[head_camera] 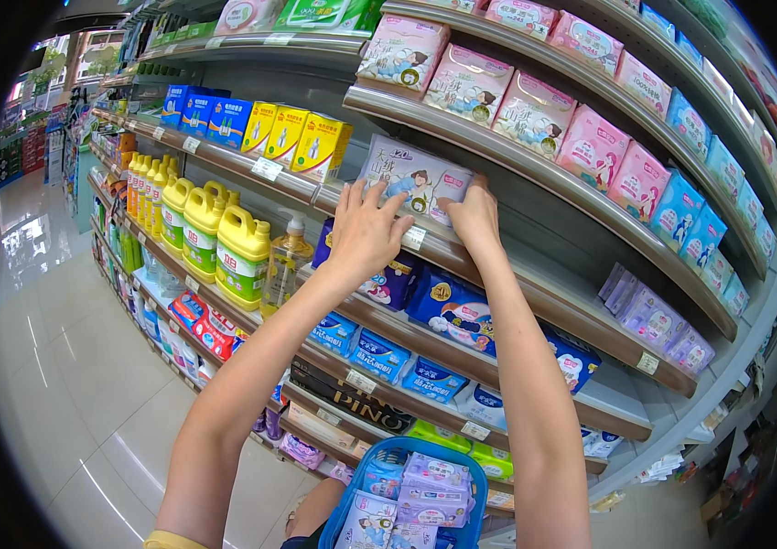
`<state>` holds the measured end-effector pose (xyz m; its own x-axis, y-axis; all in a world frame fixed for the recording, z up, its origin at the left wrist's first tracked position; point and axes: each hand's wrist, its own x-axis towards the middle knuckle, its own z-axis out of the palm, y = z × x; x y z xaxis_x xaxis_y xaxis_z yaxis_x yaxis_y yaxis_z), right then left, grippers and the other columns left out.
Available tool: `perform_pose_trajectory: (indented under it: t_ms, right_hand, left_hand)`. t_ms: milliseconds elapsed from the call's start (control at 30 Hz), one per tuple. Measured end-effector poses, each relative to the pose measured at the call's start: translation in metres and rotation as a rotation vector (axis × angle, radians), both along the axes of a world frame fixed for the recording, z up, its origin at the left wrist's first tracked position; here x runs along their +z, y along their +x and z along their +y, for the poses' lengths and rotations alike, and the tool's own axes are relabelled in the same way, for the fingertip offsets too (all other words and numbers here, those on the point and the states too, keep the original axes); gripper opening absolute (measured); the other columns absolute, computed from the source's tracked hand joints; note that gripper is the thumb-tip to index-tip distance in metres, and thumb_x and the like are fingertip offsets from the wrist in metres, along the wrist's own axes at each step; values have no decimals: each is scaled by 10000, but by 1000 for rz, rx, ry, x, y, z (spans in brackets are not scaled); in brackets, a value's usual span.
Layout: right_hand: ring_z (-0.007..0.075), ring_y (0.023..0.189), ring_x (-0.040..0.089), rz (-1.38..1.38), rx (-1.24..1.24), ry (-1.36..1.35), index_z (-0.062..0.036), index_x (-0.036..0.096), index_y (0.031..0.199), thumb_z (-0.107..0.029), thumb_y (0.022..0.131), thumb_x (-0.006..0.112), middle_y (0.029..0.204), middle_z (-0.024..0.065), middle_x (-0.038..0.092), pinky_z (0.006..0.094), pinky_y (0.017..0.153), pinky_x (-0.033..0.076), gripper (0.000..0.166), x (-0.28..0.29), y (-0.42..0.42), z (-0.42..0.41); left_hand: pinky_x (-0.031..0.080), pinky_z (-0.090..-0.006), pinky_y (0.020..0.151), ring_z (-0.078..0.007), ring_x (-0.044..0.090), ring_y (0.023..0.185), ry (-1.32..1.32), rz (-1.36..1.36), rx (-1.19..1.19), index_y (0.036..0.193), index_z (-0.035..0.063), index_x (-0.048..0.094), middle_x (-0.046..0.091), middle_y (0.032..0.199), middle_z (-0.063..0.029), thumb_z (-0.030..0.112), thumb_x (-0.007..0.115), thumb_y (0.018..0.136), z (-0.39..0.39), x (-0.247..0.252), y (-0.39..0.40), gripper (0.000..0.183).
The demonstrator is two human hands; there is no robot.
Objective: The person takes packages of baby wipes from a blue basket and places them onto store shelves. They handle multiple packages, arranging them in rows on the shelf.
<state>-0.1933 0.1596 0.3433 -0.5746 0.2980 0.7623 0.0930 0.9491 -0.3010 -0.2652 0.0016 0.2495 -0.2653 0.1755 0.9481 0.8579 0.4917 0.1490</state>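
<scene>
A pale lilac pack of sanitary pads (399, 161) stands on a middle shelf (546, 295), leaning back slightly. My right hand (473, 214) grips the pack's right edge, with the thumb on its front and the fingers at its side. Spread fingers of my left hand (369, 230) touch the lower left front of the pack, and the palm is over the shelf's front edge. Below my arms, a blue plastic basket (481, 480) holds several packs, among them purple ones (434, 506) and a pale one (365, 521) like the pack on the shelf.
Left of the pack stand yellow boxes (320, 147) and blue boxes (229, 122). Yellow detergent jugs (243, 257) and a pump bottle (285, 264) line the shelf below. Pink packs (469, 82) fill the shelf above. Small purple packs (649, 316) sit farther right. Tiled floor (52, 384) extends at left.
</scene>
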Motion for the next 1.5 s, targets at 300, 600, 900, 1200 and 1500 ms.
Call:
perform_pose_trajectory:
  t_ms: [300,600,900,1200,1500]
  right_hand:
    - [496,1074,669,-7,-18,-14,87,157,1551,-124,770,833,1151,375,658,494,919,556,1055,-1,12,-17]
    - [494,1154,619,33,-3,65,61,234,1536,-131,812,800,1247,356,608,505,979,523,939,-4,34,-25]
    - [406,1197,592,206,257,396,82,599,1250,36,873,622,1319,238,590,456,1000,514,380,-87,128,-64]
    - [241,577,668,-100,112,165,-103,740,1016,-71,852,715,759,56,699,343,512,497,169,-261,300,-74]
    - [303,808,700,-531,-183,-339,-56,720,977,-142,936,702,952,123,720,388,677,549,97,-380,416,-110]
  left_hand:
    - [289,-581,1177,-469,426,1379,12,-3,-17,1338,138,650,562,1419,-209,347,617,988,-2,-3,-2,409]
    - [318,-578,1168,-488,400,1400,55,30,-29,1403,136,595,538,1457,-191,281,644,974,0,-3,4,456]
    - [448,-441,1087,-379,568,1287,118,188,-495,1361,47,621,616,1395,-148,-54,643,859,-23,-33,106,513]
    - [495,-425,882,-304,664,1040,-132,-197,-689,924,81,733,741,970,-36,44,755,799,-48,-193,226,132]
    - [531,-418,809,-312,685,960,-465,-893,-902,925,42,728,736,974,-115,127,757,869,-58,-333,318,105]
